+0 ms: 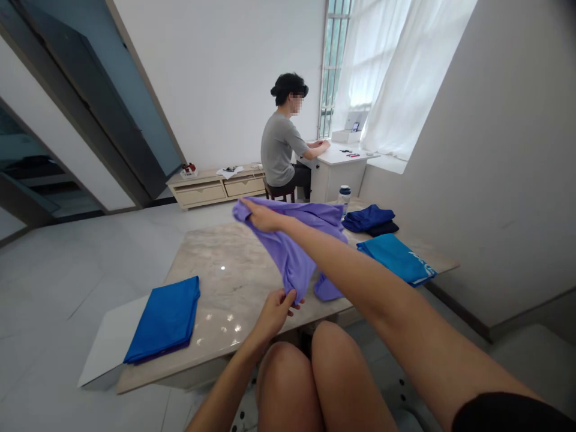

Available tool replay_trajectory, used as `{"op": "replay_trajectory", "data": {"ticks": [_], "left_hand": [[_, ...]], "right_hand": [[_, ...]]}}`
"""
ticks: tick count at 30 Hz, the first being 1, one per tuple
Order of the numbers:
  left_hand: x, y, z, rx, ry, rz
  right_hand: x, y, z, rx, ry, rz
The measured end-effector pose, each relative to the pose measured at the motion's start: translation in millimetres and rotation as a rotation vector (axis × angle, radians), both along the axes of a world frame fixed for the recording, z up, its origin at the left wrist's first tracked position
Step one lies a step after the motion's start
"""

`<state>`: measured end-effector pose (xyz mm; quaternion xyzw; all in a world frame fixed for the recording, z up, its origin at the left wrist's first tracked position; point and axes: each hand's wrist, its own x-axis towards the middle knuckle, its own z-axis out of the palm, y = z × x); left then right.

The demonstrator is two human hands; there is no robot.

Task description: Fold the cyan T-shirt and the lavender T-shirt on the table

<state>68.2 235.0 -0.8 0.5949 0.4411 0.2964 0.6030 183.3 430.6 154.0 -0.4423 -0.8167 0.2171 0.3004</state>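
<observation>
marble worktop (234, 270), lilac shirt (292, 252) held up above it
my right hand (263, 216) has a narrow grip on its upper corner, my left hand (273, 315) on its lower edge; folded blue cloth (164, 321) lies left, teal cloth (396, 259) and navy cloth (366, 219) right

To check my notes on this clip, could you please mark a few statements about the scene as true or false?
1. The right hand grips the lavender garment above the marble table. True.
2. The left hand rests flat on the blue cloth. False: the left hand holds the lower part of the lavender garment, and the blue cloth lies apart from it on the table.
3. A seated person faces a white desk. True.
4. The teal cloth lies on the floor. False: the teal cloth lies on the table.
</observation>
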Motion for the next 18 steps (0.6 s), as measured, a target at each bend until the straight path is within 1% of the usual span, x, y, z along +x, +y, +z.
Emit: {"op": "replay_trajectory", "data": {"ticks": [1,2,3,4,5,7,8,10,11,13,15,16,18], "left_hand": [[-8,-2,-12.1,-0.050,0.005,0.025],[-17,-4,-24.1,-0.112,0.014,0.050],[-27,-6,-35.7,-0.181,0.033,0.063],[-37,-9,-46.6,-0.247,0.061,0.061],[-48,-12,-56.8,-0.298,0.098,0.047],[-71,-15,-73.5,-0.324,0.171,0.017],[-83,-15,-79.6,-0.289,0.198,0.020],[-109,-7,-87.8,-0.134,0.255,0.077],[-123,0,-90.5,-0.032,0.297,0.122],[-152,21,-95.1,0.189,0.418,0.214],[-180,47,-101.8,0.376,0.557,0.287],[-193,59,-106.2,0.450,0.626,0.314],[-213,80,-115.7,0.546,0.744,0.327]], "right_hand": [[-24,-4,-21.7,-0.025,-0.073,0.096],[-43,-11,-42.9,-0.014,-0.143,0.199],[-54,-21,-62.9,0.012,-0.213,0.271],[-57,-33,-81.2,0.026,-0.292,0.331],[-54,-45,-97.7,0.030,-0.369,0.373],[-30,-66,-126.2,-0.009,-0.521,0.400],[-11,-75,-138.9,-0.047,-0.586,0.390],[29,-87,-162.9,-0.112,-0.658,0.300],[47,-92,-174.7,-0.132,-0.648,0.250],[74,-102,-197.3,-0.141,-0.543,0.169],[83,-112,-217.6,-0.153,-0.420,0.119],[81,-118,-226.5,-0.168,-0.378,0.102],[67,-130,-240.8,-0.202,-0.353,0.078]]}}
